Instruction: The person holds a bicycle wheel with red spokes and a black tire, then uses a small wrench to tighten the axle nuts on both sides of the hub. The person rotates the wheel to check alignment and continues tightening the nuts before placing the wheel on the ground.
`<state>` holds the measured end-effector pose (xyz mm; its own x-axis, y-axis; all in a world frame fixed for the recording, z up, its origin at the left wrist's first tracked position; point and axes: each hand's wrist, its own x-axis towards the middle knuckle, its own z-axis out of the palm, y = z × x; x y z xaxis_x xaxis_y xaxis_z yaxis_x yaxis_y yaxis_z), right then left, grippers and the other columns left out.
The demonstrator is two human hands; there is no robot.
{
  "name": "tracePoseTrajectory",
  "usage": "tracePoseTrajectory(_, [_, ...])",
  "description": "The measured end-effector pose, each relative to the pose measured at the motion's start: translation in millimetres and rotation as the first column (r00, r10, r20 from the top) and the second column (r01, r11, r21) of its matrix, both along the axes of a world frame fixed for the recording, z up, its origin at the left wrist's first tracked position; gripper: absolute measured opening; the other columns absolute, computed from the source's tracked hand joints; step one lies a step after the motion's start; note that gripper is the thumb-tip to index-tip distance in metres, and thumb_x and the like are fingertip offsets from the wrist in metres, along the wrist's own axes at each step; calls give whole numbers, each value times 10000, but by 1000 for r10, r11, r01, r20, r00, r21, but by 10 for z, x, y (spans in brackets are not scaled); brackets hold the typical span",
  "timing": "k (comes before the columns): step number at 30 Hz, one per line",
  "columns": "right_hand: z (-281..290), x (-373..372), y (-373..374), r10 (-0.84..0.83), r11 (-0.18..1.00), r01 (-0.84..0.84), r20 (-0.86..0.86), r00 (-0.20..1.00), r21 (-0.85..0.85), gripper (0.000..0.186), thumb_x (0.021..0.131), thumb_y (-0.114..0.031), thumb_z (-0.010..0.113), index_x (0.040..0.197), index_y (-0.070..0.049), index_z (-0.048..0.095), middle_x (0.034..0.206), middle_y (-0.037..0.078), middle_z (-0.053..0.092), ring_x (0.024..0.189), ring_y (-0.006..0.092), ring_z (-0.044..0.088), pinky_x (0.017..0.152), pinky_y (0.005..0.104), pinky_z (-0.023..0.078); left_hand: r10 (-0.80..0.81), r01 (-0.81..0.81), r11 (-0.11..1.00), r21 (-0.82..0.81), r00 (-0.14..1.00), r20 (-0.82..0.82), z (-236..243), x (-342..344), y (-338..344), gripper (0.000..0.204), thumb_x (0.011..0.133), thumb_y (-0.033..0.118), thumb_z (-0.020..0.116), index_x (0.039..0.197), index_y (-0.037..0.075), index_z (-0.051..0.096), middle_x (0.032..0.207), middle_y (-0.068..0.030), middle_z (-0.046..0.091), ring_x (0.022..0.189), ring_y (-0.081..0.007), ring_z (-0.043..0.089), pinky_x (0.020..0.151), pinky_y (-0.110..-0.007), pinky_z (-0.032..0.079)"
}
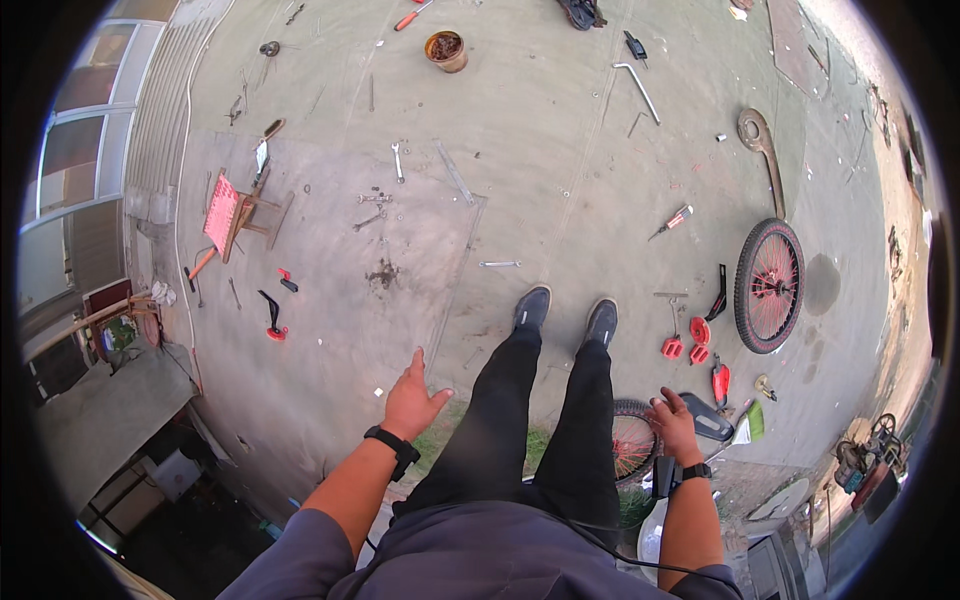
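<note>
My left hand [413, 402] hangs over the floor left of my legs, thumb and pointing finger apart, with nothing in it. To the right of my legs my right hand [676, 424] hangs with loosely bent, parted fingers and nothing visible in them. Under and beside it a bicycle wheel with red spokes [631, 452] shows in part. Near that hand are a dark grey flat part [707, 418], a red and black part [720, 382] and red pedals [672, 347]. A second bicycle wheel [790, 252] lies farther right.
Wrenches [500, 264] and a screwdriver [676, 220] lie scattered ahead of my shoes [532, 308]. At the left stands a small stool with a pink seat [221, 212]. A bucket [446, 51] sits far ahead. A large ring-ended metal tool [766, 160] lies at the right.
</note>
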<state>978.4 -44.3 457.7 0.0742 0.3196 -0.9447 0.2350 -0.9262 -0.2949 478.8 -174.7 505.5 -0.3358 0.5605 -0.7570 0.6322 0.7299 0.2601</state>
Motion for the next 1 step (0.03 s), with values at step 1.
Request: tracePoseTrajectory(1, [-54, 40, 51, 37, 999, -37, 1, 999, -13, 632, 965, -227, 707, 1513, -100, 420, 1243, 75, 640, 1030, 211, 683, 692, 270, 513, 31, -31, 999, -8, 1000, -5, 28, 31, -12, 1037, 834, 390, 799, 1583, 2, 194, 1409, -267, 559, 1269, -420, 568, 1046, -435, 472])
